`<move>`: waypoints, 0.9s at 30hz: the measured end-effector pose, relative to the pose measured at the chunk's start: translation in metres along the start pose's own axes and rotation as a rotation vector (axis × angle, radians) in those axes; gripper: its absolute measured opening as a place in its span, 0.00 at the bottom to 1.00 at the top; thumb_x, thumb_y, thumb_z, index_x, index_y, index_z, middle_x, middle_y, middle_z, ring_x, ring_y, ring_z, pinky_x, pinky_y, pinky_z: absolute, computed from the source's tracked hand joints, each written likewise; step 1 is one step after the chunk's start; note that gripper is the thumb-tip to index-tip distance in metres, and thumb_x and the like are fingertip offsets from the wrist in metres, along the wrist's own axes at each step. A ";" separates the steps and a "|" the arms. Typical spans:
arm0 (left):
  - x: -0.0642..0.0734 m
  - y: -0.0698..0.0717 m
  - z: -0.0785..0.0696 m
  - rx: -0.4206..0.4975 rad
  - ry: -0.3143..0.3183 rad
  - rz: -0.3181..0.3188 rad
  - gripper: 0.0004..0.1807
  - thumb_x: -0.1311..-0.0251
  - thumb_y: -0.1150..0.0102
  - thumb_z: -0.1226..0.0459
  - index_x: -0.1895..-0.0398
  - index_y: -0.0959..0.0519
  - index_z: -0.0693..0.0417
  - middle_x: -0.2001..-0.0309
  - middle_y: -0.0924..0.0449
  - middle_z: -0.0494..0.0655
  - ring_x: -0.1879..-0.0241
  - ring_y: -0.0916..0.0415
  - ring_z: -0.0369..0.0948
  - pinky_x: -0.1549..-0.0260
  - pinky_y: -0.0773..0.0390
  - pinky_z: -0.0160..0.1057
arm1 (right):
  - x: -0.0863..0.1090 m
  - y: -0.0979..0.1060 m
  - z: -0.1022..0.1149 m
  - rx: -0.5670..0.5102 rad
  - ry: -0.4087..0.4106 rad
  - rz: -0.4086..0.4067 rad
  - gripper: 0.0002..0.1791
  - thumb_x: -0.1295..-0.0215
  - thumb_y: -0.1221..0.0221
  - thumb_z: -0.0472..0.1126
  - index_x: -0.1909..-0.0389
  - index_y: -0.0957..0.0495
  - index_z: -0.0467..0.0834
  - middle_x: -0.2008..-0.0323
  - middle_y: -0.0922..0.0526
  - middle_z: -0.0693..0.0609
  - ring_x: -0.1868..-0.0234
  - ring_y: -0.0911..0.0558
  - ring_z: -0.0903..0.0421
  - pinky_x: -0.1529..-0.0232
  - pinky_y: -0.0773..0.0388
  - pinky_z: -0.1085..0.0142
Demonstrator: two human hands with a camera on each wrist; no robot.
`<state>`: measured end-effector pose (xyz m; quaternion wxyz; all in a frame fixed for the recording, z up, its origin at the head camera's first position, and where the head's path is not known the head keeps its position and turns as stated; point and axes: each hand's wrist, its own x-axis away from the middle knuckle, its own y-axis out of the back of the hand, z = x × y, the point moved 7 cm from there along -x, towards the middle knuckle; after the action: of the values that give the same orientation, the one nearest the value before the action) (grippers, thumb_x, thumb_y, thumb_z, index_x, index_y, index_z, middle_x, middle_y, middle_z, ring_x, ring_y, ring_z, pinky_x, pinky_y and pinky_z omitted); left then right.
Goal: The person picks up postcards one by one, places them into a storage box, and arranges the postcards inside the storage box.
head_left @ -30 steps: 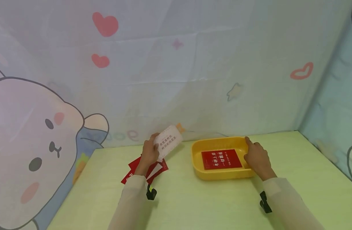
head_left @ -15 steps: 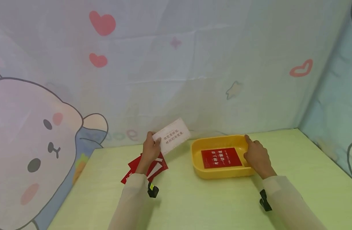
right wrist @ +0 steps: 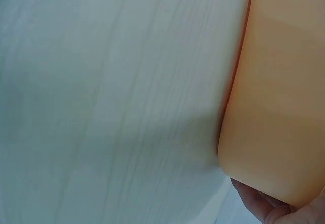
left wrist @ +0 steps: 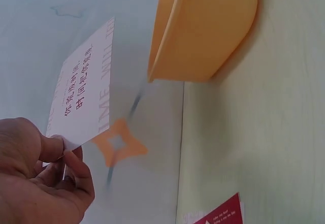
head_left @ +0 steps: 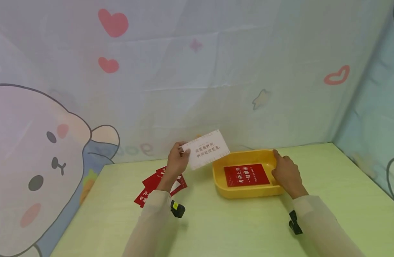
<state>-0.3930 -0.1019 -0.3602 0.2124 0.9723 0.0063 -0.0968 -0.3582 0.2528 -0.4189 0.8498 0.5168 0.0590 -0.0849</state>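
A white card (head_left: 207, 149) with printed characters is pinched at its left end between the thumb and fingers of my left hand (head_left: 177, 160). It is held tilted above the table, its far corner by the left rim of the yellow tray (head_left: 248, 193). In the left wrist view, the card (left wrist: 86, 87) rises from the pinch, apart from the tray. My right hand (head_left: 288, 175) grips the tray's right end, fingers around the wall. Inside the tray lies a red card (head_left: 246, 175) with white characters. Below the left hand, several red cards (head_left: 151, 180) overlap on the table, partly hidden by the wrist.
The pale green table (head_left: 229, 228) meets a cloth backdrop (head_left: 184, 89) with printed hearts and a cartoon animal (head_left: 39, 153). Another cloth wall (head_left: 380, 125) stands along the right side. Both wrists carry small black straps or mounts.
My left hand has lifted the white card away from the loose red cards and moved it right, towards the tray. The right hand stays on the tray's end.
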 end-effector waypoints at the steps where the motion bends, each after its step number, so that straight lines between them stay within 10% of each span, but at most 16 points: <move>1: 0.001 -0.002 -0.002 0.003 -0.008 0.003 0.20 0.26 0.52 0.65 0.34 0.33 0.58 0.49 0.19 0.62 0.54 0.19 0.50 0.66 0.23 0.34 | 0.000 0.000 0.000 0.000 0.000 0.000 0.37 0.37 0.47 0.32 0.27 0.44 0.32 0.49 0.27 0.23 0.61 0.21 0.33 0.60 0.20 0.40; 11: 0.001 -0.024 -0.009 0.040 -0.036 0.057 0.22 0.26 0.51 0.65 0.32 0.34 0.58 0.52 0.19 0.61 0.64 0.21 0.43 0.70 0.26 0.34 | -0.002 -0.001 -0.003 -0.006 -0.013 0.010 0.37 0.37 0.47 0.32 0.26 0.45 0.32 0.49 0.27 0.24 0.64 0.21 0.36 0.62 0.20 0.42; 27: -0.002 -0.075 -0.013 -0.074 -0.109 0.194 0.21 0.29 0.46 0.63 0.36 0.30 0.60 0.50 0.17 0.63 0.50 0.17 0.54 0.60 0.17 0.44 | 0.000 -0.005 0.002 -0.012 -0.070 0.027 0.38 0.35 0.47 0.32 0.25 0.46 0.36 0.45 0.28 0.24 0.58 0.20 0.30 0.58 0.19 0.40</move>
<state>-0.3966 -0.0282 -0.3795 0.2563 0.9532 -0.0959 -0.1284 -0.3593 0.2482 -0.4225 0.8556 0.5091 0.0225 -0.0910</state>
